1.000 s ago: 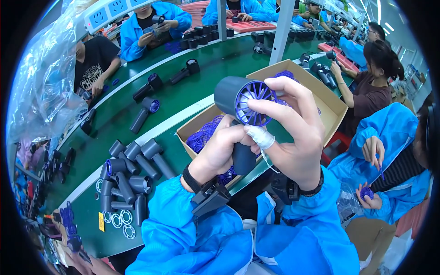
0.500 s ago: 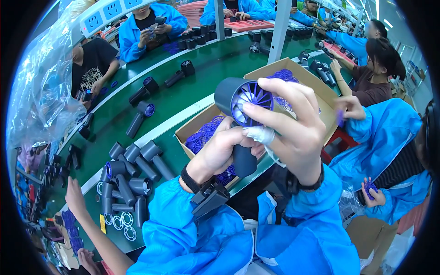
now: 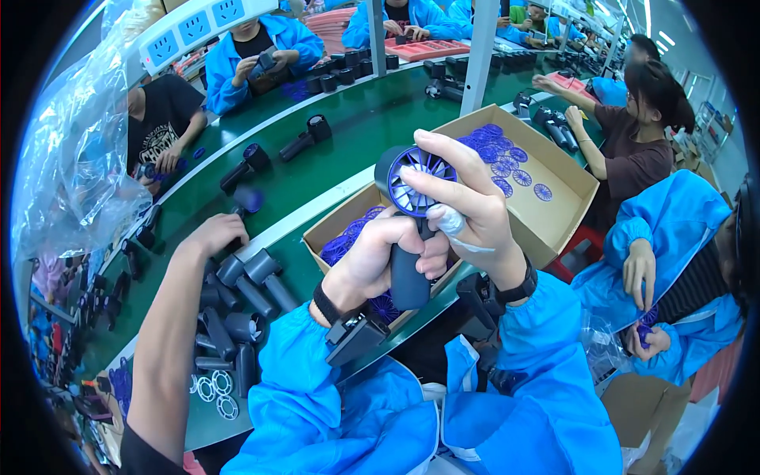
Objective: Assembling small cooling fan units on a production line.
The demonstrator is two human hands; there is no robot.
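Observation:
A dark grey handheld fan (image 3: 410,277) with a purple spoked grille (image 3: 422,180) on its round head is held up in front of me. My left hand (image 3: 368,253) is wrapped round its handle just below the head. My right hand (image 3: 479,206) grips the head, one finger over the top rim and another pressed on the grille; its thumb is mostly hidden. White tape covers one right finger. Behind and below the fan, a cardboard box (image 3: 317,237) holds a pile of purple grilles (image 3: 347,244). A second cardboard box (image 3: 566,218) beyond my right hand holds more loose grilles.
Grey fan bodies (image 3: 265,273) and white rings (image 3: 224,385) lie on the left bench. Another person's arm (image 3: 170,317) reaches across there toward the green conveyor (image 3: 348,142), which carries several fans. A metal post (image 3: 480,59) stands ahead. A blue-sleeved co-worker sits at right.
The fan has tilted more upright and moved slightly left with both my hands. At left, another person's arm has reached forward to the conveyor edge. The right co-worker's hands have come together.

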